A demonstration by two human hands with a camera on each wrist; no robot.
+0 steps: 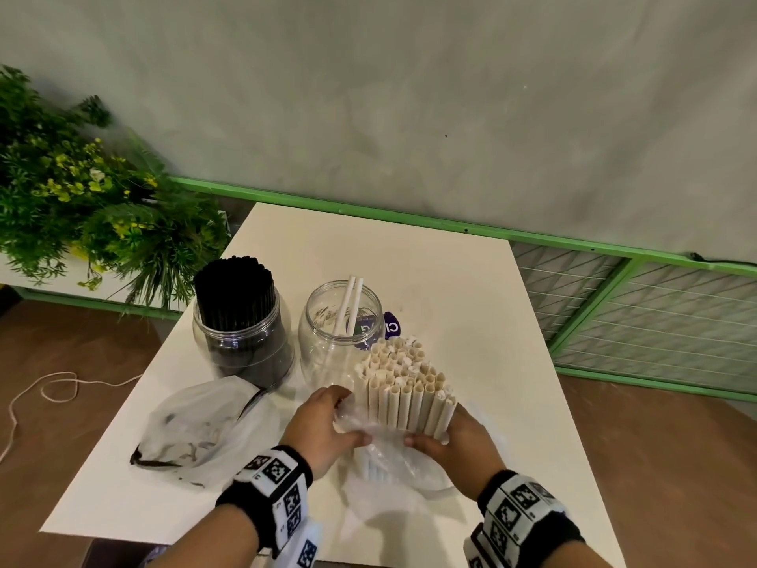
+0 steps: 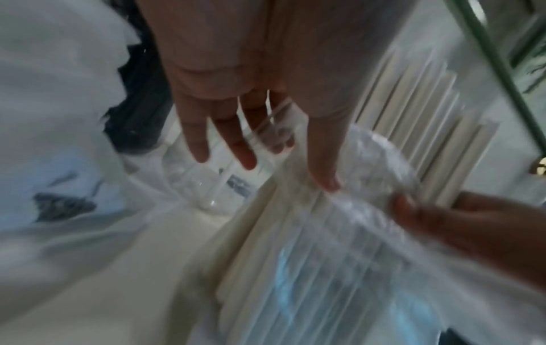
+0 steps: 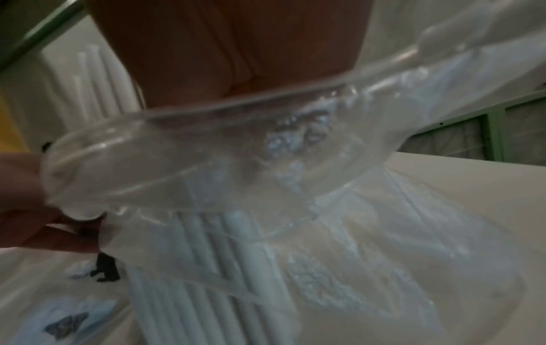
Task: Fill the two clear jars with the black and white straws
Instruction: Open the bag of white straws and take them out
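A bundle of white straws (image 1: 405,387) is being held upright just in front of the near-empty jar (image 1: 342,334), with a clear plastic bag (image 1: 393,457) bunched around its lower half, apparently so that the wrapping can be peeled down and the straws freed for loading. The bundle is being gripped by the right hand (image 1: 454,440), whose fingers are curled round the straws' far side while the thumb is pressed against the bag at the front. The bag's rolled edge is being pinched by the left hand (image 1: 323,424) between thumb and curled forefinger; in the left wrist view the other fingers (image 2: 236,144) are being kept loosely extended and are touching nothing. The straws' lower ends are being left inside the bag, probably so that none scatter over the bench (image 1: 409,260). Only two white straws (image 1: 348,301) are leaning in the near-empty jar, which is being kept just beyond the bundle, presumably for a short transfer. The other jar (image 1: 241,334) is standing to the left of it, already packed with black straws (image 1: 235,289), and a crumpled empty bag (image 1: 196,428) with dark smudges is lying in front of it, so the black half of the job is judged done and the white half barely begun.
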